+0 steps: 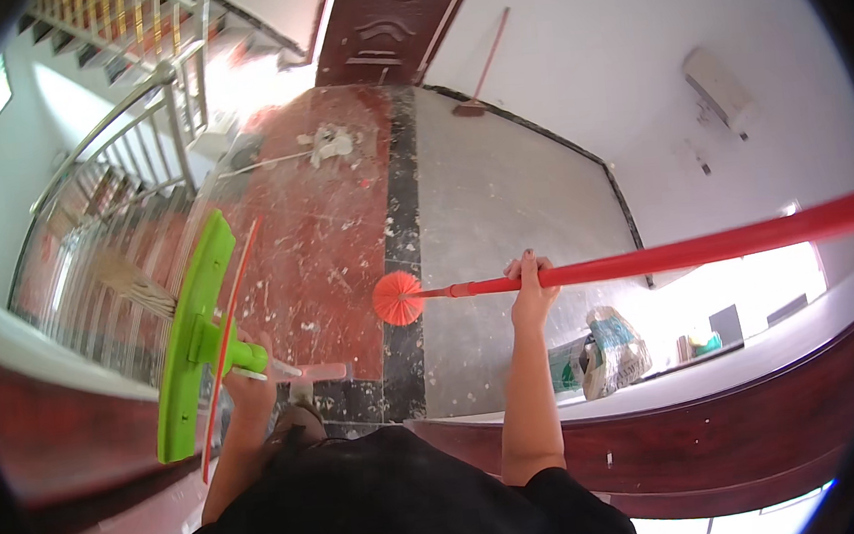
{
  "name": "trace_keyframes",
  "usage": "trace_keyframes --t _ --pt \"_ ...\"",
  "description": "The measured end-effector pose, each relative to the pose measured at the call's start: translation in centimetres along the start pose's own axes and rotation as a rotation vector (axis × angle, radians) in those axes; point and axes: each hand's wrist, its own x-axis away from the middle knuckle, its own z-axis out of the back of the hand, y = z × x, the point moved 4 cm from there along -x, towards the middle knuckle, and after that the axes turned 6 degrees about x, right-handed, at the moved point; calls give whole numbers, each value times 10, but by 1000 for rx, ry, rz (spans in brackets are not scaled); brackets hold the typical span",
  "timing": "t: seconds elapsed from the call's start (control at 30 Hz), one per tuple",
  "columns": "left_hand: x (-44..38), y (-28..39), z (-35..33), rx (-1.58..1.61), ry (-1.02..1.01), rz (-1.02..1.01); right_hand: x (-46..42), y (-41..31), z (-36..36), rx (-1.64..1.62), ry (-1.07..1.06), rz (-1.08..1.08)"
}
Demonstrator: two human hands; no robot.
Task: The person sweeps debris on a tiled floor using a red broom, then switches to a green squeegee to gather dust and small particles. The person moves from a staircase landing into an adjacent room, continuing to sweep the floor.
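My left hand (252, 390) is shut around the handle part of a green plastic squeegee head (196, 338); a thin red strip runs along the head, and part of my fingers is hidden behind it. Raised to the right, my right hand (533, 292) grips a long red pole (644, 254) near its thin end. The pole reaches to the picture's right rim, where it looks thickest. At its other end, between my hands, is a round orange bristle brush (398, 299), seen against the floor.
A metal stair railing (175, 129) and steps lie at left. Ahead, a broom (470, 108) leans on the wall near a dark red door (378, 30). A white rag-like heap (331, 145) lies on the stained floor. Bags (614, 354) stand at right.
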Motion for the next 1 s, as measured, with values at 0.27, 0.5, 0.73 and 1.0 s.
trace_keyframes --t 0.27,0.5,0.73,1.0 --pt "-99 -49 -78 -59 -193 -134 -107 -13 38 -49 466 82" --pt "-133 -91 -146 63 -332 -132 -157 -8 72 -87 519 150" --pt "-176 -121 -224 54 -598 19 -193 11 117 66 663 228" --pt "-221 -128 -314 5 -605 -250 -212 73 185 98 761 65"
